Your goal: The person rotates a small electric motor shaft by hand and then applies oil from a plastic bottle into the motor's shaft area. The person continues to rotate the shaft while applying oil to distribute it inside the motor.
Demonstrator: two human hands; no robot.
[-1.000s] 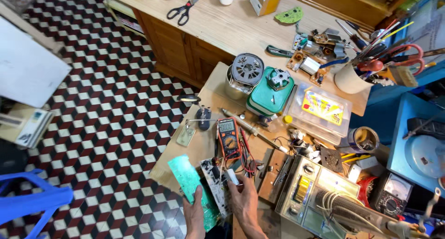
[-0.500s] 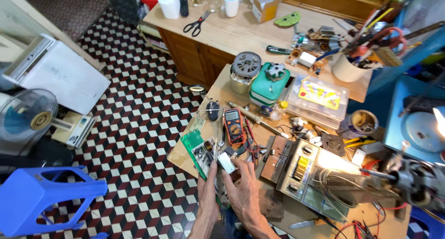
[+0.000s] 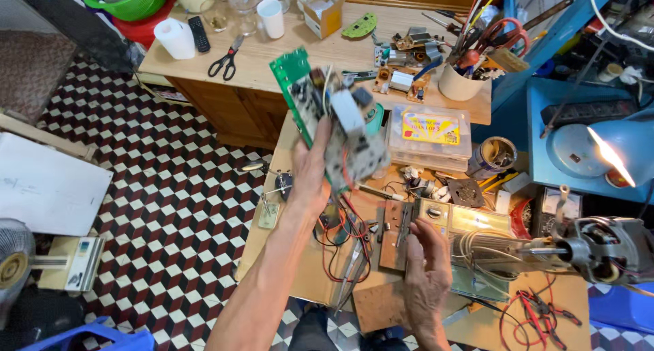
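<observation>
Left hand [image 3: 310, 177] clamped on green circuit board [image 3: 327, 116], raised above the workbench [image 3: 300, 276] left edge; half a second ago down among red leads [image 3: 340, 238]. Right hand [image 3: 426, 276] fingers apart beside metal box [image 3: 470, 238]. Component case [image 3: 429, 136] behind.

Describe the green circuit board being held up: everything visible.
The green circuit board is a rectangular populated panel, raised above the workbench and tilted, with its component side towards the camera. It carries a pale boxy part, dark components and wiring; red and dark wires trail down from it to the bench. The left hand grips its lower edge, thumb on the face. The right hand is apart from it, low over the bench. Fine detail is blurred.
</observation>
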